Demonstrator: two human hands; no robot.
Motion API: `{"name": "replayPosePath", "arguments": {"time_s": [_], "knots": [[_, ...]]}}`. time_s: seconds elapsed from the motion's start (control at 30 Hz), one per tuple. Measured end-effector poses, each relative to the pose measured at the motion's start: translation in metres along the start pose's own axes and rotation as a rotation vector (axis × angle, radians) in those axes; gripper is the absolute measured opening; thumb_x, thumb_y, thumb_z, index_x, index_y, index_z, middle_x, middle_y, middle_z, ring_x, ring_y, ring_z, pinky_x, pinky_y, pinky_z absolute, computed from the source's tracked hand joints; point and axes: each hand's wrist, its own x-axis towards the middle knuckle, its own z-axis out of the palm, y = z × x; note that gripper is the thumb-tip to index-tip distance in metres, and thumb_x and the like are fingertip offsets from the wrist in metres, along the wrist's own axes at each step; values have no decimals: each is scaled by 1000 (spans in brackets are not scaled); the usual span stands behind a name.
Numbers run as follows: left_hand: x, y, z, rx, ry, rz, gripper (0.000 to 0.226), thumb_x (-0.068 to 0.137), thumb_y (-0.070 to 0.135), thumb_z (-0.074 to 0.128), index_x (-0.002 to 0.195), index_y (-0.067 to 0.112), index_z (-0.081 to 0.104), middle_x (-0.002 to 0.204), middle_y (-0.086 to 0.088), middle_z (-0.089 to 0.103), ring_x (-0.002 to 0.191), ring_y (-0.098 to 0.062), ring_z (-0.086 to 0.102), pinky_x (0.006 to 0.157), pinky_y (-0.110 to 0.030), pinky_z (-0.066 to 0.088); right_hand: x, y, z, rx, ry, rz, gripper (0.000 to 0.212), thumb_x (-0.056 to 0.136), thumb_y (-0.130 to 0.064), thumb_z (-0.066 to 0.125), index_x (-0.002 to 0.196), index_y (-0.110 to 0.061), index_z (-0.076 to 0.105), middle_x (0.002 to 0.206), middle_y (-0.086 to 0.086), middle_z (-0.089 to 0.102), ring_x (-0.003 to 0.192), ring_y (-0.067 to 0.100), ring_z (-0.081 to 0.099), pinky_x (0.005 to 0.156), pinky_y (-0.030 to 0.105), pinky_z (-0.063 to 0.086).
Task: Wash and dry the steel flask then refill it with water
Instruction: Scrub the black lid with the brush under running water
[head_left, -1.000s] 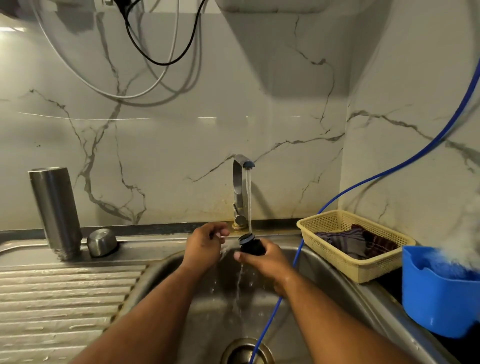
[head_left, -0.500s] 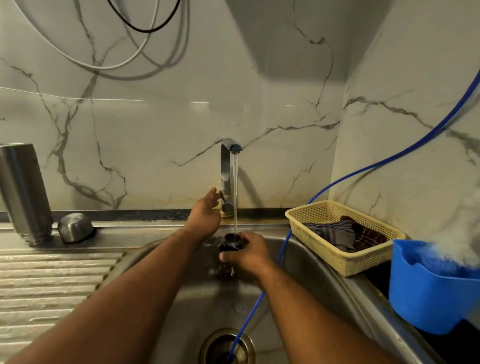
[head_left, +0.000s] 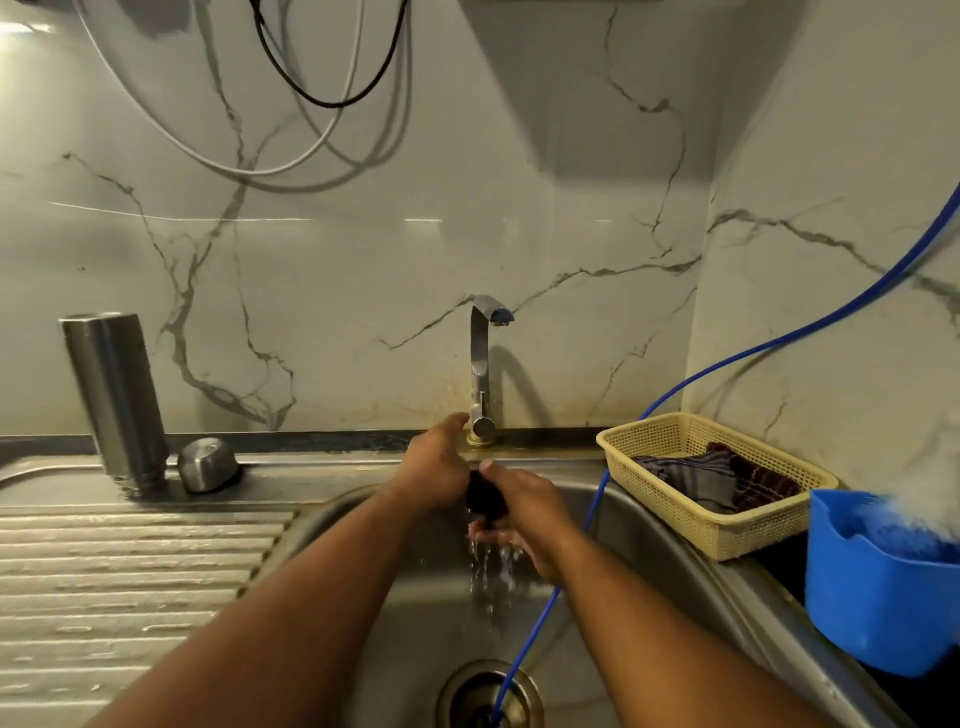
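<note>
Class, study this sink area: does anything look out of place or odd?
A thin blue hose runs from the right wall over the steel sink rim into its drain hole, an odd place. The cylindrical steel flask stands mouth-down on the drainboard.

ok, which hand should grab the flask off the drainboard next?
Probably left. The left hand is free by the tap and nearer the steel flask, standing mouth-down on the drainboard at the left; the right hand grips the black stopper over the sink.
</note>
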Motion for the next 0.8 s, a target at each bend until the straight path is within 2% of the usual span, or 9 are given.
{"name": "replayPosePath", "arguments": {"time_s": [0.07, 0.13, 0.2, 0.33, 0.47, 0.57, 0.7, 0.73, 0.8], "knots": [[-21, -6, -11, 57, 9, 4, 67, 91, -7, 55, 152, 15, 41, 150, -9, 51, 140, -26, 46, 113, -30, 36, -4, -8, 1, -45, 29, -3, 52, 91, -62, 63, 110, -15, 69, 97, 16, 76, 75, 24, 74, 65, 33, 58], [-41, -17, -27, 130, -5, 4, 66, 92, -3, 58, 153, 19, 41, 152, -6, 49, 141, -23, 45, 115, -33, 35, -11, -13, 2, -102, 37, -30, 63, 76, -72, 70, 109, -19, 67, 98, 11, 76, 77, 20, 74, 65, 31, 56], [-58, -31, -43, 196, -27, -2, 65, 93, 4, 61, 152, 24, 41, 153, -2, 48, 140, -21, 46, 118, -36, 37, -16, -16, 4, -82, 29, -50, 72, 63, -66, 82, 117, -22, 61, 107, 9, 73, 90, 23, 75, 74, 34, 59], [-93, -53, -65, 315, -42, 49, 57, 95, 15, 58, 150, 27, 44, 150, 0, 51, 139, -19, 45, 119, -35, 34, -20, -23, 12, -164, -6, -151, 66, 73, -47, 88, 130, -31, 60, 121, 7, 66, 104, 22, 69, 87, 35, 61], [-105, -61, -71, 346, -102, 90, 58, 95, 25, 63, 150, 29, 42, 149, 2, 50, 137, -19, 45, 117, -35, 33, -27, -34, 15, -317, 0, -272, 57, 69, -48, 90, 116, -30, 63, 117, -2, 67, 105, 14, 65, 92, 36, 59], [-99, -64, -75, 296, -115, 70, 58, 96, 29, 63, 150, 29, 43, 146, 1, 51, 136, -20, 46, 117, -42, 36, -29, -47, 15, -387, 9, -341, 60, 68, -41, 93, 116, -29, 60, 116, -3, 67, 105, 15, 65, 92, 35, 58], [-91, -70, -74, 305, -116, 82, 57, 94, 32, 65, 148, 29, 45, 143, 1, 54, 133, -20, 48, 116, -43, 38, -26, -52, 13, 113, -201, -170, 56, 81, -15, 83, 132, -19, 61, 122, 13, 70, 110, 30, 71, 90, 42, 60], [-90, -72, -73, 313, -116, 82, 57, 94, 30, 65, 148, 28, 46, 143, 1, 54, 133, -20, 48, 116, -43, 38, -25, -44, 12, 59, -226, -106, 56, 81, -16, 82, 133, -19, 62, 123, 12, 70, 111, 30, 70, 87, 42, 61], [-88, -75, -74, 312, -127, 79, 56, 94, 27, 65, 147, 29, 46, 142, 1, 55, 133, -21, 49, 116, -45, 38, -28, -23, 12, -651, -235, -30, 53, 79, -27, 86, 128, -26, 65, 118, 1, 70, 112, 23, 67, 84, 33, 56]]}}
